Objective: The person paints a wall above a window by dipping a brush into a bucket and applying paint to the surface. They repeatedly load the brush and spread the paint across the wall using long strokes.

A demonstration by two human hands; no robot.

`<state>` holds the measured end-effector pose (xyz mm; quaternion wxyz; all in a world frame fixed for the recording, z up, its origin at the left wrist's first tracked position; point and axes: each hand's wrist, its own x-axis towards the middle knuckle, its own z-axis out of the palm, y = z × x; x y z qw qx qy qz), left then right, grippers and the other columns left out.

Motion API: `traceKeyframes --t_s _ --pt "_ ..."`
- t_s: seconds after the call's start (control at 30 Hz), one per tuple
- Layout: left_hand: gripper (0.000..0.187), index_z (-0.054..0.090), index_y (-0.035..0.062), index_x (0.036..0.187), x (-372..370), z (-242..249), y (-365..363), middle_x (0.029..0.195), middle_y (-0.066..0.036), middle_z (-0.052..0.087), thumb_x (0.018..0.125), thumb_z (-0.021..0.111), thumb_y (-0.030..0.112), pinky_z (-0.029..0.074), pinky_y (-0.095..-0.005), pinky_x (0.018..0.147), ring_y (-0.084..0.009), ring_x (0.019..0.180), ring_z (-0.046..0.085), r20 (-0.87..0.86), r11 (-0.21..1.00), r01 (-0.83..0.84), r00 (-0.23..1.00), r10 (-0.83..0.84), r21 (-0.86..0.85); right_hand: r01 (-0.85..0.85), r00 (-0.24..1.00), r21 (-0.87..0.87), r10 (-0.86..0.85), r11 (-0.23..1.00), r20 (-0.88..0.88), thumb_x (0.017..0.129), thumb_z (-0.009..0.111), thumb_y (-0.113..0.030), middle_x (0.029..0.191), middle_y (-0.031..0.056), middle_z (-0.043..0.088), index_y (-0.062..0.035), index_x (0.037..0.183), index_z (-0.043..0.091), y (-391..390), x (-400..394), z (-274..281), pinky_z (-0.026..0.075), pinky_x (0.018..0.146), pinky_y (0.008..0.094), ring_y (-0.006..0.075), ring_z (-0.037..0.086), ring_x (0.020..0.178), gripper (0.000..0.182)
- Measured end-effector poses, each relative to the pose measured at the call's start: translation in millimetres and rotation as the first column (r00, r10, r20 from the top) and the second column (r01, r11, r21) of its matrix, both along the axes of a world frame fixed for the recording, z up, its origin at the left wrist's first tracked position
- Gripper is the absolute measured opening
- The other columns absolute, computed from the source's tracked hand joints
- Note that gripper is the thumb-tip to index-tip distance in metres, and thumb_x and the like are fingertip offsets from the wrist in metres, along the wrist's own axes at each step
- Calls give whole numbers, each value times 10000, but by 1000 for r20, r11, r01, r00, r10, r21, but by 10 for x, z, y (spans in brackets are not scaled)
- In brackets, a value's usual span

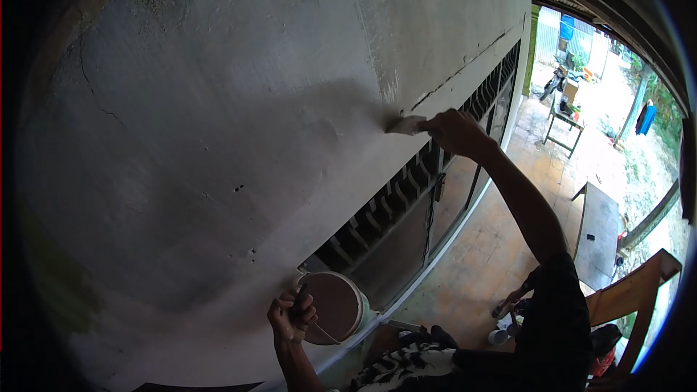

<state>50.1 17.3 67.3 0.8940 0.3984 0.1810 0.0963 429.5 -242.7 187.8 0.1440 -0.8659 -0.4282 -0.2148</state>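
My right hand (456, 133) is closed round a scraper (408, 125), whose blade lies against the grey wall (290, 101) just above the barred window opening. A dark crack runs up the wall to the right from beside the blade. Lower down, my left hand (293, 315) is wrapped round a dark handle (300, 296) in front of the wall. Just behind that hand is a round bucket (361, 305) with a brown surface showing inside its rim. What the dark handle belongs to is unclear.
Dark window bars (377, 210) run diagonally below the wall. On the tiled floor (483, 247) to the right are a low table (600, 232), a small table (565, 119) and a wooden frame (628, 290). Another person is partly visible at the lower right; a motorcycle (555, 81) stands farther off.
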Motion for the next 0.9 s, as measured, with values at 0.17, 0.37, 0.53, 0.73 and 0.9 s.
traceKeyframes --t_s 0.17,0.37,0.53,0.73,0.9 --pt "258 482 91 889 -6 -40 8 574 14 232 685 443 244 181 -248 389 -92 414 183 16 999 -33 999 33 -9 -57 977 14 52 998 209 859 531 -138 760 114 639 -158 1059 651 235 162 395 520 722 400 266 639 738 234" --pt "281 480 91 910 70 -17 -10 566 13 235 674 445 238 175 -243 380 -91 407 178 35 999 26 999 -25 -29 -201 929 482 10 853 370 856 587 -152 704 174 627 -126 1093 642 152 83 1531 464 556 338 234 592 537 244" --pt "278 476 86 900 26 21 -13 567 11 230 671 446 239 179 -243 378 -92 401 172 80 1000 14 997 -12 -23 -338 895 567 71 751 440 860 603 -166 752 176 629 -78 1082 635 341 306 1624 457 581 334 214 590 595 241" --pt "288 476 83 905 14 -62 25 565 7 240 668 449 246 178 -247 382 -97 401 173 75 999 -19 997 22 -42 -103 990 378 56 920 132 844 587 -151 651 128 567 -54 870 650 240 297 -13 459 553 365 263 579 573 119" --pt "204 454 100 807 -6 -30 -10 565 11 241 674 448 254 170 -248 375 -92 405 170 21 998 -46 999 47 -33 -55 998 -198 48 979 -40 802 508 -135 931 162 625 -224 1041 649 116 300 -684 524 756 448 333 630 838 292"
